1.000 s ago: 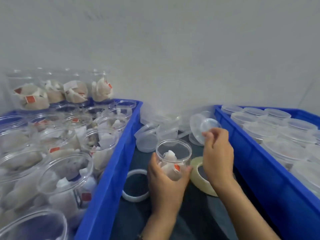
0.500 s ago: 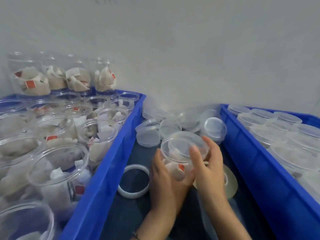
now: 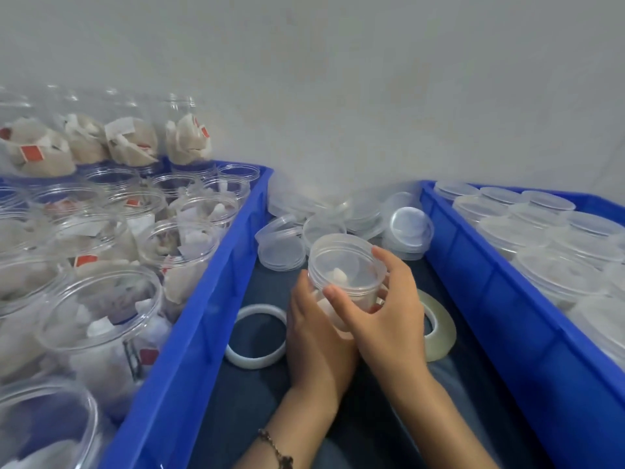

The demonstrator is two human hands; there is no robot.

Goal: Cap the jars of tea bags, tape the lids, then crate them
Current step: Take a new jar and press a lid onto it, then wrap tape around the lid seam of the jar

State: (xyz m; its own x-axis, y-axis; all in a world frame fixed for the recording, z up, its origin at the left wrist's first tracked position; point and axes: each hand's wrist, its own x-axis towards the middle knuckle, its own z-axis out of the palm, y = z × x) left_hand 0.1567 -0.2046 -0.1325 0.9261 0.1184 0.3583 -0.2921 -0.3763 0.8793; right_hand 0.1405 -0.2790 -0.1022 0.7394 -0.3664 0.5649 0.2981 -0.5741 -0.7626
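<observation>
A clear plastic jar of tea bags (image 3: 351,301) stands between the two blue crates, on the dark surface. My left hand (image 3: 318,336) grips its body from the near left side. A clear lid (image 3: 345,262) sits on the jar's mouth, and my right hand (image 3: 385,313) curls around the lid's rim from the right, thumb in front. A roll of clear tape (image 3: 438,328) lies just right of the jar, partly behind my right hand. A white empty tape core (image 3: 258,336) lies to the left.
The left blue crate (image 3: 203,299) holds several open jars of tea bags, more stacked at the back. The right blue crate (image 3: 500,286) holds several capped jars. A heap of loose clear lids (image 3: 348,218) lies against the wall behind the jar.
My right hand took a lid from the heap, brought it down onto the jar and now wraps around its rim. My left hand kept holding the jar.
</observation>
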